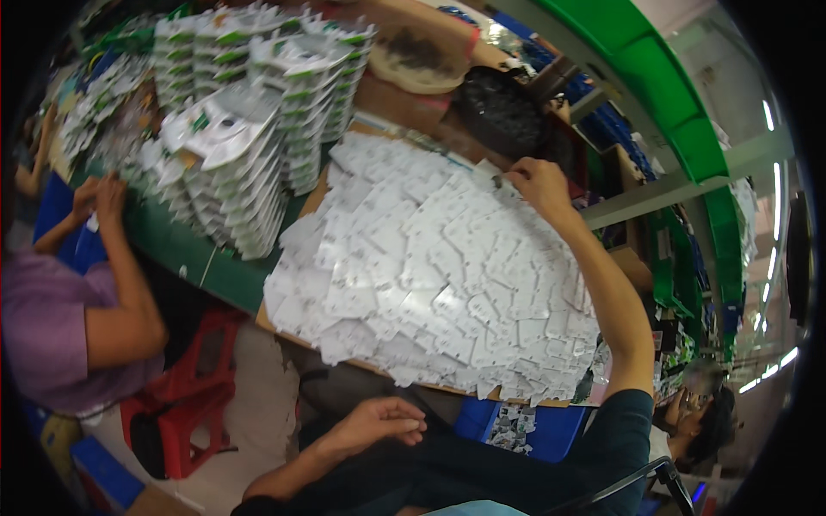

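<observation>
White plates (430, 258) look light, stiff and slippery, best taken by edges; your left hand (385, 423) is loosely curled, empty; whether your right hand (537, 182) pinches one, I cannot tell.

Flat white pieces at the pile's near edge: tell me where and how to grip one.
Pinch a jutting near edge of the flat white pieces with the left hand, coming from the person's side, thumb beneath. They are thin and overlap; some seem to overhang the cardboard, so likely lift easily there.
</observation>
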The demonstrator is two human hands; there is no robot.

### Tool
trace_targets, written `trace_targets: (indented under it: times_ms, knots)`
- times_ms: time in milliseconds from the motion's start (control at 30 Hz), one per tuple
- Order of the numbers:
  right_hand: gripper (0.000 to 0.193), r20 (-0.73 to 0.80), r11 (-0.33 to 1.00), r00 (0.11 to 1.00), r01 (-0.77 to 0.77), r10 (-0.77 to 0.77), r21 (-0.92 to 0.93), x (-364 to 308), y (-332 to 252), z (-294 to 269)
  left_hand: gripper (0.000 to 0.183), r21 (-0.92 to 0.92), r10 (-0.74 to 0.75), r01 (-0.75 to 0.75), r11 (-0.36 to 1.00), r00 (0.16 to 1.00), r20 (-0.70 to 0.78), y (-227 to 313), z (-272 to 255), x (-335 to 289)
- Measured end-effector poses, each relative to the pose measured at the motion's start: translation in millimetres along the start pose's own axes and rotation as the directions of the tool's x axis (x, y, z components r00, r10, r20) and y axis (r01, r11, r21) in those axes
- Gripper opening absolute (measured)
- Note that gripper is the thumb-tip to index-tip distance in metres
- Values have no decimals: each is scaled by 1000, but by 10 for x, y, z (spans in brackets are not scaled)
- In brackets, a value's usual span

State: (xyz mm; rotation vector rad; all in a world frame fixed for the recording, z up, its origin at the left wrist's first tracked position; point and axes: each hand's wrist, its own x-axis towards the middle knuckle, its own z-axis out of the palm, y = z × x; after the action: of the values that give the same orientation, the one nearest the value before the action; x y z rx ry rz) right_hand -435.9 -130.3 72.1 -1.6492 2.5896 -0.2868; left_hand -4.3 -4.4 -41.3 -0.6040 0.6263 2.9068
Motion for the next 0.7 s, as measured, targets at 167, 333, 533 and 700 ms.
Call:
trace_targets:
  times_ms: [167,333,533,700]
  knots:
    - [16,-30,921,959,277,-280,273,-601,-744,-292,23,1,27,-27,1000,1000,1,-133,44,-54]
    - [12,9,753,785,591,-620,291,-1213,-1332,-205,28,77,51,-55,996,997,50,-211,49,-138]
    - [15,88,680,678,708,-730,190,-1451,-1548,-121,24,76,104,-104,992,995,9,-235,56,-233]
    - [17,87,675,671,722,-737,151,-1517,-1516,-147,24,33,101,-101,994,995,-4,-226,30,-271]
